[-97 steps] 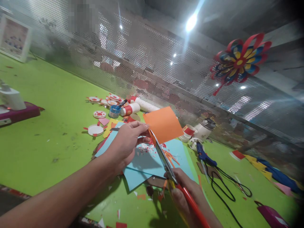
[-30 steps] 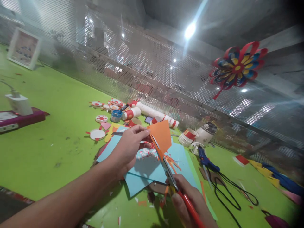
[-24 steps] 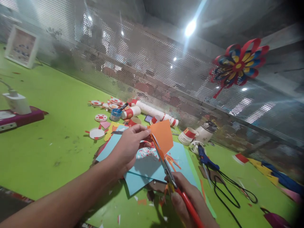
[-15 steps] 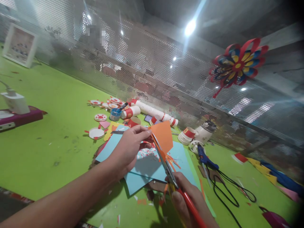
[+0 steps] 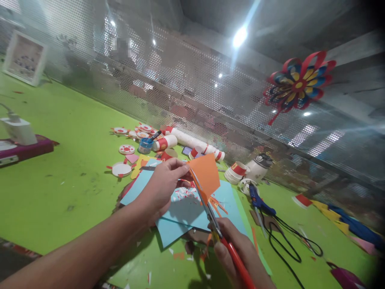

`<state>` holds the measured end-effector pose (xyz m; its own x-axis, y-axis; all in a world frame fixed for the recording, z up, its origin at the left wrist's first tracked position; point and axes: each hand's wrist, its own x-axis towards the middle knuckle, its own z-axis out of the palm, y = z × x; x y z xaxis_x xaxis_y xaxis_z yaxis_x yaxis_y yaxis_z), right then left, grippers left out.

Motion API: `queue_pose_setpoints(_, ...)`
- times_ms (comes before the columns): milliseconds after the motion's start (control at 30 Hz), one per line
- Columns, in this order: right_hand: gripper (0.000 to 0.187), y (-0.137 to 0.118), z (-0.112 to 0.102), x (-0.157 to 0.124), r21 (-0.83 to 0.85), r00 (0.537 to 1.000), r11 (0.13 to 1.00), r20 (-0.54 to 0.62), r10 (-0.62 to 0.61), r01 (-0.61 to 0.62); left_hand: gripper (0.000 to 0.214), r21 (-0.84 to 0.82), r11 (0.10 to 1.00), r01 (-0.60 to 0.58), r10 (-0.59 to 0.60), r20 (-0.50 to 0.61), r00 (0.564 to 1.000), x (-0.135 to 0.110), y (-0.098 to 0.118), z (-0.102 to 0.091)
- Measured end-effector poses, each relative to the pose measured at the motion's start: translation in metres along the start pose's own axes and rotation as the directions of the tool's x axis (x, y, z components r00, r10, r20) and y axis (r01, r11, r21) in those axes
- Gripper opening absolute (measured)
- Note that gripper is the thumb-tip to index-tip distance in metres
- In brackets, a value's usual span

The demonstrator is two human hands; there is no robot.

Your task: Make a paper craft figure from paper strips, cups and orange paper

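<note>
Between the thumb and fingers of my left hand point(image 5: 164, 182) is the left edge of an orange sheet of paper point(image 5: 206, 172). My right hand point(image 5: 234, 249) is closed around the red and yellow handles of a pair of scissors point(image 5: 212, 218). The blades lie along the lower left edge of the orange paper, their tips near my left fingers. Below, blue paper sheets point(image 5: 177, 233) carry red and white scraps point(image 5: 185, 193) and thin orange strips point(image 5: 219, 204).
Behind the papers are a blue paint jar point(image 5: 145, 145), white paper discs point(image 5: 120, 169) and a long white tube point(image 5: 192, 141). At right lie a blue glue gun point(image 5: 260, 202) with a looping black cord, paper cups point(image 5: 236, 172) and a white pot point(image 5: 259, 167). A power strip point(image 5: 30, 148) sits at left.
The scissors' handles have drawn closer together, and the blades have closed along the orange paper's edge. My left hand keeps its hold, nearly still. The view has shifted slightly.
</note>
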<state>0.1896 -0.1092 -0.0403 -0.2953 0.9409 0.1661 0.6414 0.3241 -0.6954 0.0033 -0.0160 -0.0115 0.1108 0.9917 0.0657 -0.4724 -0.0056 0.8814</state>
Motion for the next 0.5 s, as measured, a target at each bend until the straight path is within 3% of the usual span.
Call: queue_pose_setpoints(500, 0.043, 0.0094, 0.0041, -0.0008, -0.094, 0.998, 0.996, -0.062, -0.006, 0.0, 0.013, 0.025, 0.999, -0.029, 0.029, -0.008, 1.0, -0.0005, 0.0012, 0.0015)
